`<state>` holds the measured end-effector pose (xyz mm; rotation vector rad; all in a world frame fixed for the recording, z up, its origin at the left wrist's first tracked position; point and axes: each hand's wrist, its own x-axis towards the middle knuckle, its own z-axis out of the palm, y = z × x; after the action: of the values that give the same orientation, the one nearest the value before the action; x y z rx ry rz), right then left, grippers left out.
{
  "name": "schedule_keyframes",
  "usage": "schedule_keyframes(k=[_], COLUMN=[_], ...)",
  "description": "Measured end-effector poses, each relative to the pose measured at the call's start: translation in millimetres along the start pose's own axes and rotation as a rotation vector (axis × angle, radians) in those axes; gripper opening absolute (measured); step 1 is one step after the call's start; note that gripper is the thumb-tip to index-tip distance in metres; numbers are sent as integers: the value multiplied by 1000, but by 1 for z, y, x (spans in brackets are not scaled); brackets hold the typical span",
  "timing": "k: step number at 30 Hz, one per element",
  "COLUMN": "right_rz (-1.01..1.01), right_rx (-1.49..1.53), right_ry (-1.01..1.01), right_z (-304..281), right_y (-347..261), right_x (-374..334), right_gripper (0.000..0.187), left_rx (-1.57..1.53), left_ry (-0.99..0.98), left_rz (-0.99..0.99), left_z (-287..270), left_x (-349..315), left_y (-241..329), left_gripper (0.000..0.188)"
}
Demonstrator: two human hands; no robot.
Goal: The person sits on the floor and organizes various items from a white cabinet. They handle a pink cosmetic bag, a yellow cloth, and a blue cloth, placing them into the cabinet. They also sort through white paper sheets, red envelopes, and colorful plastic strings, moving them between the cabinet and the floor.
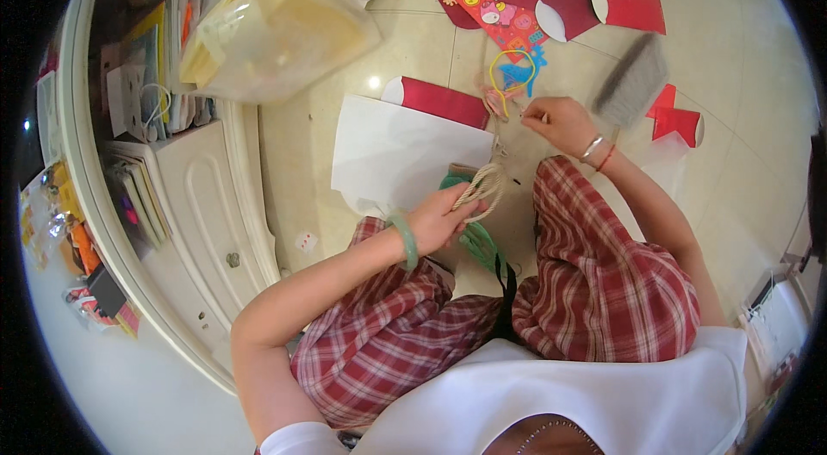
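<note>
My left hand (438, 215), with a green bangle at its wrist, is closed round a looped bundle of beige cord (484, 190). Just below it, between my knees, lies a green cord bundle (481, 246). My right hand (562, 125) is raised over the floor to the right, thumb and fingertips pinched together. What they hold, if anything, is too small to make out. Near those fingertips lie a yellow loop (492, 67) and a blue cut-out shape (522, 73). A white sheet (401, 149) lies left of the cord, partly over a dark red envelope (444, 102).
Several red envelopes (633, 7) are spread on the tiled floor (732, 93) ahead. A grey fuzzy block (633, 80) stands to the right, beside a small red packet (676, 126). At left are a clear plastic bag (280, 33) and a white cabinet (211, 196).
</note>
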<state>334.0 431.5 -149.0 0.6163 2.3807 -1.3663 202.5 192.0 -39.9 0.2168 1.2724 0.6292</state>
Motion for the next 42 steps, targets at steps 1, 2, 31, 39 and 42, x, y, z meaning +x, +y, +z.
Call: schedule_keyframes(k=[1,2,31,39,42], right_rz=[-55,-75,325,75,10], right_rx=[-175,-230,345,476,260], right_ry=[-7,8,436,70,17], right_z=[11,19,-39,-29,0], right_y=[8,2,46,40,19], right_x=[2,2,-29,-31,-15], right_gripper=[26,27,29,17,17], left_rx=[-23,-47,-183,-360,-193], left_ry=[3,5,376,733,633], left_rz=[-64,-130,25,-377,-537], left_z=[0,1,-60,-69,-56], left_x=[2,3,-37,-100,-114], left_y=[-17,-28,-74,-285,-325], left_gripper=[27,27,26,30,31])
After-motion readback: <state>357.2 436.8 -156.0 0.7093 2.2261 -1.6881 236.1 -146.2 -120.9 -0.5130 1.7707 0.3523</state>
